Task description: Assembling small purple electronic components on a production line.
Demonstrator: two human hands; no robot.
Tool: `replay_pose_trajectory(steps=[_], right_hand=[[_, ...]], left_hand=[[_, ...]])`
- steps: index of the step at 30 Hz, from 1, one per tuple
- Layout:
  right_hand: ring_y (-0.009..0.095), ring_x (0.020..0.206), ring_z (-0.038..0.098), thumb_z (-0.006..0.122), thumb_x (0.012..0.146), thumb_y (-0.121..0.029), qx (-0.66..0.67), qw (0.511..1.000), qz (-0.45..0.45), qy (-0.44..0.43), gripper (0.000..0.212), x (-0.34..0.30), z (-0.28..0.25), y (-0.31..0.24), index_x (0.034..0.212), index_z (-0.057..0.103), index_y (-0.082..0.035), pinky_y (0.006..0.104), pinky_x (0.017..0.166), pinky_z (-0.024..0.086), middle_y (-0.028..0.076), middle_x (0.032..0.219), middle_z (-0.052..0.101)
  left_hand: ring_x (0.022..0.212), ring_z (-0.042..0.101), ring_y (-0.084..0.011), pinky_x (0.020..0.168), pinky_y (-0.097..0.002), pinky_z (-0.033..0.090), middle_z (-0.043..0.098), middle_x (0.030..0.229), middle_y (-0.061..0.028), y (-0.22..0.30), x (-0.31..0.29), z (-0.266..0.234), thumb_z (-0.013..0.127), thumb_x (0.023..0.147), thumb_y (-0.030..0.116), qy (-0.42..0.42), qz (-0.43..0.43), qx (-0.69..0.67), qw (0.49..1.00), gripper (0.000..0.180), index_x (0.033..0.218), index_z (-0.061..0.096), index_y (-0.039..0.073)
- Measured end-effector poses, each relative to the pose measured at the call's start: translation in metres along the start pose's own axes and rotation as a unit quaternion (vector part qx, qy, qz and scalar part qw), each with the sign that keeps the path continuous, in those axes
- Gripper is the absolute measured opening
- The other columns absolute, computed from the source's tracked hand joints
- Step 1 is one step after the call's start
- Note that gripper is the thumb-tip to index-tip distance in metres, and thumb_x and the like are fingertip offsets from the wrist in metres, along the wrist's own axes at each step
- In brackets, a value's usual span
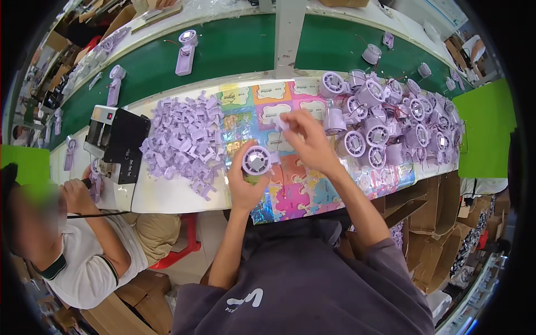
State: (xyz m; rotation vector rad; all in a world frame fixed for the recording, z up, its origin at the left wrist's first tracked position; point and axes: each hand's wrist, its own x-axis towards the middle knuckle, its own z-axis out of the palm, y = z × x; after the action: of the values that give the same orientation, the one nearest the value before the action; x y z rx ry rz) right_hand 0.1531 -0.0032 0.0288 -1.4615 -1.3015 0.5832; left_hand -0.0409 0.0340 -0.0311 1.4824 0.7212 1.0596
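Observation:
My left hand (244, 187) is wrapped round a lilac round fan housing (257, 161), whose open ring with a silvery square centre faces up. A short stub sticks out on the housing's right side. Up and to the right, my right hand (308, 140) pinches a small lilac plastic bracket (280, 123) between thumb and fingers, apart from the housing. Both hands are above a colourful patterned mat (293, 192). A heap of small lilac brackets (184, 137) lies left of the mat. On the right is a pile of lilac fan housings (379, 120) with thin wires.
A black machine (127, 146) stands left of the bracket heap, with a seated co-worker (95, 245) beside it. Beyond the table runs a green conveyor belt (234, 53) carrying lilac handheld fan parts (185, 58). A green panel (484, 131) and cardboard boxes (430, 212) are at the right.

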Motion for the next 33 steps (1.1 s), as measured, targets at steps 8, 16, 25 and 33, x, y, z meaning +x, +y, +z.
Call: replay_pose_trajectory(steps=[8,16,25,33], right_hand=[[0.013,0.091,0.057,0.054,0.082,0.008,0.016,0.998,-0.006,-0.055,0.032,-0.049,0.009,0.010,0.109,0.067,-0.003,0.0221,0.069,0.049,0.008,0.115,0.055],[0.012,0.092,0.060,0.066,0.089,-0.003,0.003,0.999,0.020,-0.028,0.022,-0.048,0.011,0.005,0.112,0.066,-0.003,0.0252,0.075,0.050,0.006,0.108,0.060],[0.011,0.076,0.064,0.059,0.098,-0.008,0.124,0.973,0.177,-0.083,0.031,-0.047,0.013,-0.002,0.128,0.055,-0.003,0.0266,0.069,0.052,0.006,0.092,0.067],[0.013,0.090,0.057,0.051,0.101,-0.006,0.185,0.978,0.091,-0.038,0.026,-0.086,0.022,0.002,0.127,0.054,-0.004,0.0297,0.079,0.048,0.006,0.103,0.061]], left_hand=[[0.114,0.061,-0.0244,0.099,-0.0354,0.048,0.061,0.125,-0.0146,0.002,0.003,-0.002,0.071,0.068,-0.002,-0.008,0.003,0.003,1.000,0.065,0.132,0.056,-0.002],[0.107,0.062,-0.0235,0.095,-0.0342,0.049,0.060,0.116,-0.0115,0.004,0.005,0.003,0.074,0.069,0.001,-0.029,0.012,0.054,0.998,0.059,0.124,0.056,-0.001],[0.119,0.053,-0.0250,0.101,-0.0360,0.045,0.049,0.128,-0.0136,0.017,0.000,0.000,0.084,0.068,0.002,-0.060,0.017,0.054,0.997,0.068,0.125,0.047,0.004],[0.117,0.052,-0.0228,0.104,-0.0370,0.040,0.056,0.128,-0.0178,0.034,-0.015,-0.005,0.076,0.083,0.013,-0.170,-0.049,-0.050,0.983,0.036,0.092,0.042,0.007]])
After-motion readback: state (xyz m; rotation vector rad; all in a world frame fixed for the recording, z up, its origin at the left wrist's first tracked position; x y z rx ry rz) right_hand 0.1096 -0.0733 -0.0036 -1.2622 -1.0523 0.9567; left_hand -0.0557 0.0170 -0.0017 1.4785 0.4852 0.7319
